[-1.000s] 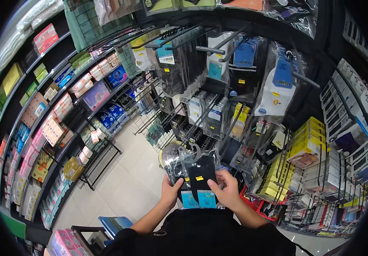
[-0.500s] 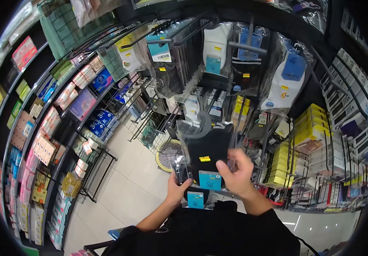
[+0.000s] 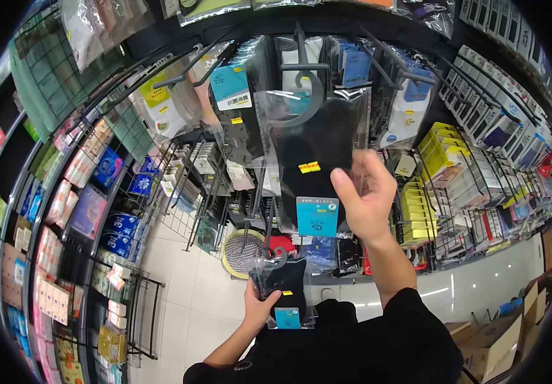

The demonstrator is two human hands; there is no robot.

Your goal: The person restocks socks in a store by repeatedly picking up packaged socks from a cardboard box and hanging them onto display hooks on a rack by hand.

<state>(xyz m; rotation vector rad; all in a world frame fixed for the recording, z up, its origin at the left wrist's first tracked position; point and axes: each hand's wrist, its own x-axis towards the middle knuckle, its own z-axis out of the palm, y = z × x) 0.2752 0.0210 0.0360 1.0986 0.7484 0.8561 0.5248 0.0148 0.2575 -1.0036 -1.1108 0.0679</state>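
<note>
My right hand (image 3: 373, 195) grips the right edge of a clear pack of black socks (image 3: 317, 137), thumb in front and fingers partly behind. The pack has a grey plastic hook (image 3: 311, 105), a yellow price sticker and a teal label. It is raised upright before the rack, its hook just below a black display peg (image 3: 305, 66); whether they touch I cannot tell. Lower down, near my body, my left hand (image 3: 260, 306) is closed on a second pack of black socks (image 3: 289, 281) with a similar hook and teal label.
Hanging sock packs (image 3: 231, 115) flank the raised pack on pegs that stick out toward me. Shelves of boxed goods (image 3: 90, 214) curve along the left. Yellow boxes (image 3: 420, 211) stand at right, and open cardboard boxes (image 3: 487, 345) lie on the floor. A round basket (image 3: 228, 262) is below.
My right hand has lifted one sock pack up toward the pegs, away from the other. My left hand keeps its pack low and has shifted slightly downward. The view has moved too.
</note>
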